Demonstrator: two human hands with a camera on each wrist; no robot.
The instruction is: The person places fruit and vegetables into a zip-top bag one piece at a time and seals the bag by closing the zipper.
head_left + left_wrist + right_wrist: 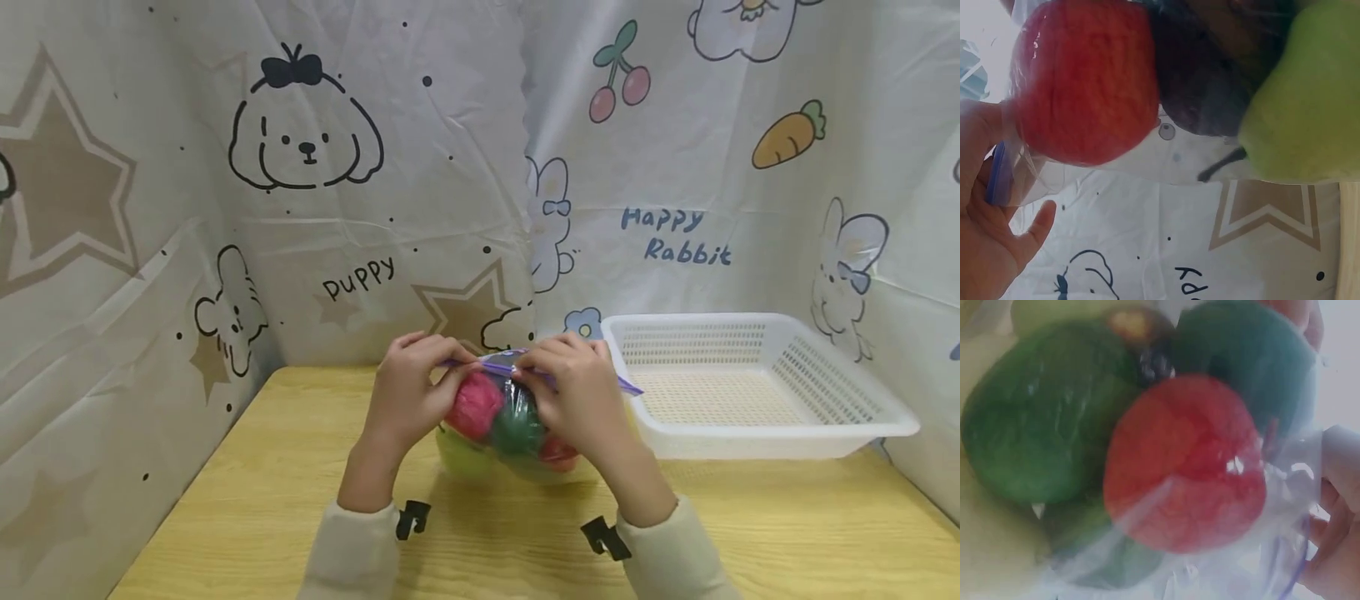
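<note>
A clear zip bag [513, 404] stands on the table, its purple zip strip [495, 367] along the top. My left hand [412, 383] pinches the strip's left part between thumb and fingers. On the right part, my right hand [573, 392] pinches the same strip, whose end sticks out past the fingers. Inside the bag are a red apple [1088, 81], a light green pear [1313, 100] with a dark stem and a dark rounded item [1204, 94]. The right wrist view shows another red fruit [1185, 465] among large green rounded ones [1047, 419], blurred by the plastic.
A white perforated plastic basket [757, 437] stands to the right of the bag, close to my right hand. Under everything is a yellow wood-grain table [277, 492]. Printed cloth [450, 208] hangs as walls at the back and both sides.
</note>
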